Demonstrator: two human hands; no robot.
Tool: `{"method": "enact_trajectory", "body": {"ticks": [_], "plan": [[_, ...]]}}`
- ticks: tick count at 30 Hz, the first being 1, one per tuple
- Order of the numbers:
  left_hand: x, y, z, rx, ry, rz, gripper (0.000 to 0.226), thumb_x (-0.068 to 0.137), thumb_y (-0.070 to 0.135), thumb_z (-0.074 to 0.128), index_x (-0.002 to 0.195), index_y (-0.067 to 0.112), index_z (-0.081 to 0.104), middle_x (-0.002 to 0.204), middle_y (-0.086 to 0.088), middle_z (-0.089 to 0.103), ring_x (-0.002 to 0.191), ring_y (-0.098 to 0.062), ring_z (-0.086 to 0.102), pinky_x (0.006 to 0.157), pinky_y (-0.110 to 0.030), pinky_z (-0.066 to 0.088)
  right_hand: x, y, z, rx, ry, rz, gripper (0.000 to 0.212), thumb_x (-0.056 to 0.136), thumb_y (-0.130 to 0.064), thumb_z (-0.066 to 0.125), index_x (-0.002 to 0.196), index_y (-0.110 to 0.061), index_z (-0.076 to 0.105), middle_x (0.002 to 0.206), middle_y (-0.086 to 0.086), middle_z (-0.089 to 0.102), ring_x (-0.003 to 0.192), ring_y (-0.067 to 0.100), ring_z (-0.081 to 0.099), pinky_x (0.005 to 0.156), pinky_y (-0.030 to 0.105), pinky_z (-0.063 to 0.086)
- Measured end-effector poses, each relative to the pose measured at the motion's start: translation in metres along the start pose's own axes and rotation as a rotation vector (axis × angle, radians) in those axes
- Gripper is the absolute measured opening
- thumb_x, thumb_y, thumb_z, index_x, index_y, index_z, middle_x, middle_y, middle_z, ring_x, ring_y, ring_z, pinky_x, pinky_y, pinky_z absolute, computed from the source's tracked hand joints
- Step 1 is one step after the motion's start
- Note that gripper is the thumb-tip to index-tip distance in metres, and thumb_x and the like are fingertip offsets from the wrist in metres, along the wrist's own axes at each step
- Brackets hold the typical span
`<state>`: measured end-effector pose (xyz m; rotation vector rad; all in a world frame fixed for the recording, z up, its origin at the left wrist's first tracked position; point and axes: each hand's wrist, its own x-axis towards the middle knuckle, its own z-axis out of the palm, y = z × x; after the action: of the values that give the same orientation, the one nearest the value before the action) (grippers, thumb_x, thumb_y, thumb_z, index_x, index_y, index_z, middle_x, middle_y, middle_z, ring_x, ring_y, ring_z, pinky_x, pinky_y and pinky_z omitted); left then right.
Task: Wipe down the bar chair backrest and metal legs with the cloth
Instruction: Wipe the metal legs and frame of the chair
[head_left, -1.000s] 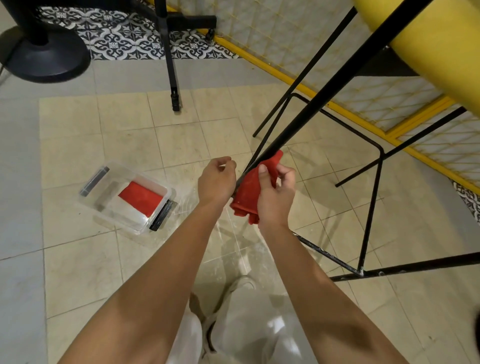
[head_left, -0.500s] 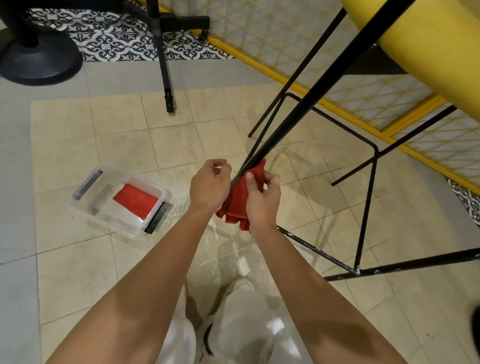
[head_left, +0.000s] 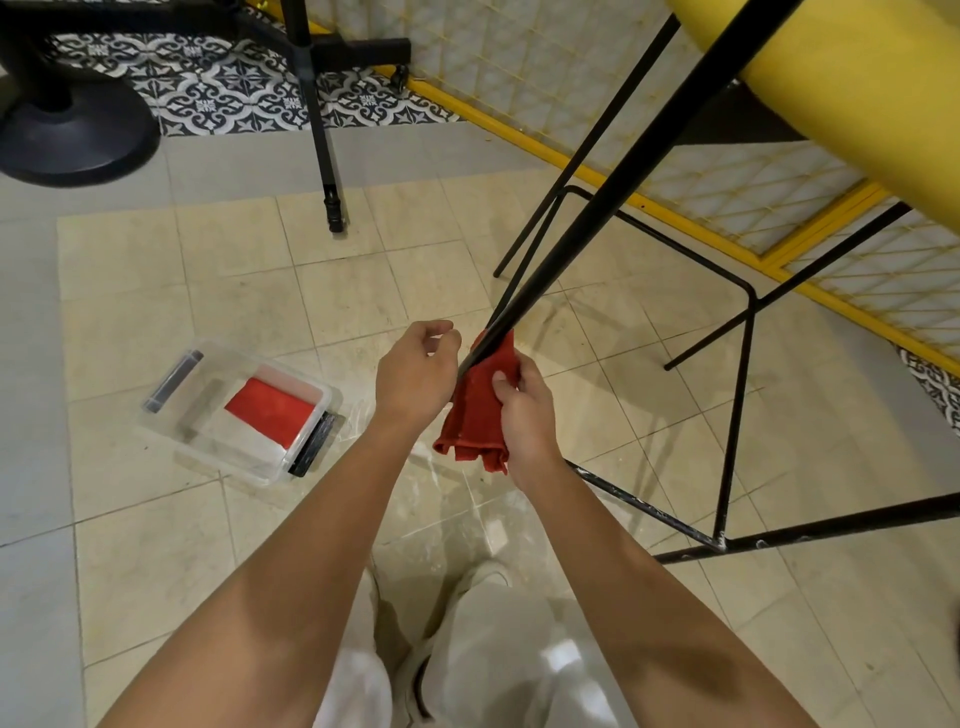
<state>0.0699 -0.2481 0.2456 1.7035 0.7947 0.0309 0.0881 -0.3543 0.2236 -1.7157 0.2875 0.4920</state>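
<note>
— Beige floor tiles (head_left: 363, 291) run under everything. Where is the cloth?
— The red cloth (head_left: 475, 410) is wrapped round the bar chair's black metal leg (head_left: 597, 223), low on it, and its ends hang below.
— Who holds it?
— The right hand (head_left: 524, 415). Its grip is clamped on the cloth against the leg.
— And the left hand (head_left: 415, 374)?
— Just left of the leg, fingers curled. I cannot tell whether its grip holds anything.
— Anything else?
— A clear plastic box (head_left: 171, 415) with a second red cloth (head_left: 270, 410) inside lies well left of the leg. The yellow padding (head_left: 857, 93) sits at the leg's upper end.
</note>
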Motion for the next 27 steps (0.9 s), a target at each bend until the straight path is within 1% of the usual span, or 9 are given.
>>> {"method": "enact_trajectory", "body": {"ticks": [4, 6, 8, 10, 12, 14, 16, 20, 27], "plan": [[0.0, -0.001, 0.0, -0.019, 0.006, -0.006, 0.03, 0.095, 0.03, 0.045, 0.121, 0.021, 0.057, 0.116, 0.007, 0.058, 0.092, -0.004, 0.046, 0.08, -0.02, 0.032, -0.002, 0.002, 0.008, -0.01, -0.006, -0.005, 0.028, 0.098, -0.019, 0.044, 0.124, -0.027, 0.048, 0.114, 0.0, 0.059, 0.095, 0.016, 0.06, 0.074, 0.032, 0.054], [0.0, -0.002, 0.0, -0.014, 0.005, -0.015, 0.03, 0.095, 0.031, 0.045, 0.12, 0.022, 0.057, 0.118, 0.005, 0.059, 0.093, -0.005, 0.046, 0.082, -0.021, 0.032, -0.001, 0.0, 0.012, -0.053, -0.029, 0.046, 0.029, 0.098, -0.018, 0.044, 0.126, -0.023, 0.045, 0.112, 0.001, 0.059, 0.09, 0.013, 0.058, 0.069, 0.026, 0.049], [0.0, -0.002, 0.0, 0.0, 0.002, -0.016, 0.03, 0.094, 0.031, 0.045, 0.12, 0.022, 0.057, 0.121, 0.004, 0.059, 0.093, -0.005, 0.046, 0.083, -0.022, 0.032, 0.0, -0.004, 0.008, -0.074, -0.059, 0.085, 0.028, 0.096, -0.015, 0.047, 0.124, -0.019, 0.044, 0.112, 0.005, 0.059, 0.09, 0.015, 0.058, 0.071, 0.026, 0.049], [0.0, -0.002, 0.0, 0.008, -0.003, -0.008, 0.03, 0.095, 0.032, 0.045, 0.12, 0.021, 0.057, 0.116, 0.004, 0.059, 0.083, -0.002, 0.048, 0.078, -0.018, 0.034, -0.001, -0.009, 0.0, -0.105, -0.092, 0.088, 0.025, 0.096, -0.017, 0.049, 0.121, -0.018, 0.044, 0.111, 0.005, 0.059, 0.087, 0.017, 0.06, 0.068, 0.03, 0.053], [-0.002, 0.0, 0.001, -0.012, -0.025, -0.038, 0.029, 0.094, 0.033, 0.049, 0.118, 0.02, 0.056, 0.102, 0.009, 0.057, 0.069, 0.003, 0.047, 0.063, -0.012, 0.035, -0.008, -0.01, -0.008, -0.116, -0.114, 0.093, 0.024, 0.096, -0.02, 0.049, 0.119, -0.019, 0.044, 0.104, 0.001, 0.058, 0.08, 0.016, 0.061, 0.066, 0.035, 0.054], [-0.005, -0.001, 0.002, -0.037, -0.087, -0.098, 0.033, 0.09, 0.039, 0.055, 0.115, 0.018, 0.051, 0.089, 0.011, 0.054, 0.071, 0.003, 0.049, 0.059, -0.013, 0.037, -0.014, -0.009, -0.012, -0.084, -0.116, 0.077, 0.023, 0.096, -0.02, 0.05, 0.118, -0.018, 0.044, 0.099, -0.004, 0.057, 0.076, 0.012, 0.061, 0.064, 0.032, 0.053], [-0.01, -0.005, 0.003, -0.031, -0.18, -0.149, 0.043, 0.085, 0.047, 0.06, 0.113, 0.017, 0.046, 0.088, 0.007, 0.054, 0.084, -0.01, 0.057, 0.069, -0.022, 0.043, -0.02, -0.007, -0.012, -0.031, -0.124, 0.074, 0.023, 0.096, -0.018, 0.051, 0.118, -0.016, 0.044, 0.104, -0.002, 0.058, 0.083, 0.011, 0.061, 0.067, 0.026, 0.054], [-0.026, -0.014, 0.0, 0.016, -0.245, -0.123, 0.044, 0.083, 0.052, 0.061, 0.11, 0.021, 0.044, 0.09, 0.002, 0.057, 0.086, -0.016, 0.059, 0.076, -0.028, 0.045, -0.034, -0.006, -0.013, 0.117, -0.215, 0.136, 0.026, 0.095, -0.007, 0.049, 0.12, -0.013, 0.05, 0.122, 0.011, 0.059, 0.104, 0.02, 0.061, 0.093, 0.04, 0.051], [-0.038, -0.023, -0.018, -0.113, -0.302, -0.007, 0.039, 0.091, 0.037, 0.058, 0.123, 0.023, 0.041, 0.097, 0.004, 0.055, 0.085, -0.011, 0.059, 0.076, -0.027, 0.052, -0.045, -0.02, -0.016, 0.194, -0.461, 0.151, 0.053, 0.093, 0.009, 0.035, 0.14, -0.013, 0.042, 0.136, 0.008, 0.051, 0.118, 0.026, 0.055, 0.092, 0.044, 0.051]]}}
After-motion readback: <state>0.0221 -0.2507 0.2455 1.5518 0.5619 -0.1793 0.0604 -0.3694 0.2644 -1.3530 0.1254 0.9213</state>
